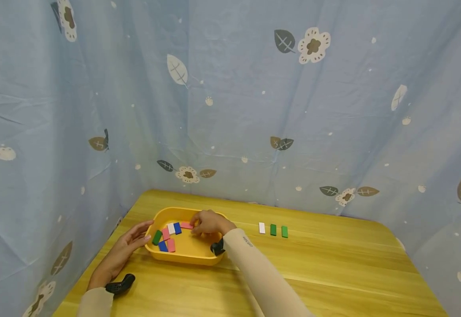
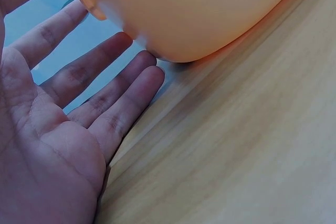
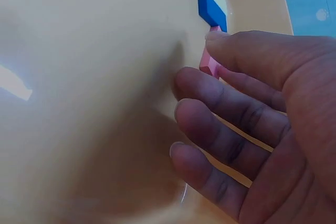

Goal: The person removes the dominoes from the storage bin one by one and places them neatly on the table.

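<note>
Pink block (image 3: pixel 209 66): right hand (image 1: pixel 208 222) pinches, gap narrow | left hand (image 1: pixel 122 252) uncurled against tray (image 1: pixel 184 260) | spare blue block (image 3: pixel 210 11) beyond thumb (image 3: pixel 247 51)

Basin (image 1: pixel 187 259) is resting on the table (image 1: pixel 333 264); curtain (image 1: pixel 230 110) is hanging behind and left of basin. Six blocks (image 1: pixel 171 228) are lying in basin's left half. Seventh block (image 1: pixel 186 225) is lying by basin's far wall, at right hand (image 1: pixel 210 221). Left hand (image 1: pixel 123 248) is touching basin's left rim. Three outer blocks (image 1: pixel 273 230) are lying in a row right of basin.
</note>
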Demonstrator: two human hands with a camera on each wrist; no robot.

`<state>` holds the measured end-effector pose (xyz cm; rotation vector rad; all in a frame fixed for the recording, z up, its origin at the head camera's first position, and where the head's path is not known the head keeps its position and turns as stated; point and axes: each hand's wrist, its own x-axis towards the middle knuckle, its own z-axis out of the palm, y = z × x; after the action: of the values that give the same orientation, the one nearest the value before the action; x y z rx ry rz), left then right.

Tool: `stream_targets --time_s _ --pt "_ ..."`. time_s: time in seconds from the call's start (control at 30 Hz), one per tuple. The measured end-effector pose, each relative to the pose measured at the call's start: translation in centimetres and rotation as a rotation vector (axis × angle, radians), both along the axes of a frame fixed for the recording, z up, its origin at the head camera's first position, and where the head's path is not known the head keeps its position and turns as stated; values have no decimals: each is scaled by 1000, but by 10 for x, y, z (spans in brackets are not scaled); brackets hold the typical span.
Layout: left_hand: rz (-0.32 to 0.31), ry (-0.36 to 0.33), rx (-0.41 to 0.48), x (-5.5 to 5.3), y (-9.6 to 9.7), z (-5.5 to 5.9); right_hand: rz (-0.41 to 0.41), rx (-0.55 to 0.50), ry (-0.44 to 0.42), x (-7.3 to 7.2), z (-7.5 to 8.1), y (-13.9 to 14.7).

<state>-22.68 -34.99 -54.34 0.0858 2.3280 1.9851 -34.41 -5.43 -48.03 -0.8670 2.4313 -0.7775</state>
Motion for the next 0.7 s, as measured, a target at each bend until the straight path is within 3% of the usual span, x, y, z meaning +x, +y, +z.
stream_targets --time_s 0.33,0.53,0.7 --pt "1 -5 2 -1 -1 1 -14 -39 -63 3 0 -4" --pt "-3 -12 6 -2 -1 1 -25 0 -18 3 -1 -5" --pt "-4 -17 10 -2 -1 1 -12 -12 -51 3 -3 -5"
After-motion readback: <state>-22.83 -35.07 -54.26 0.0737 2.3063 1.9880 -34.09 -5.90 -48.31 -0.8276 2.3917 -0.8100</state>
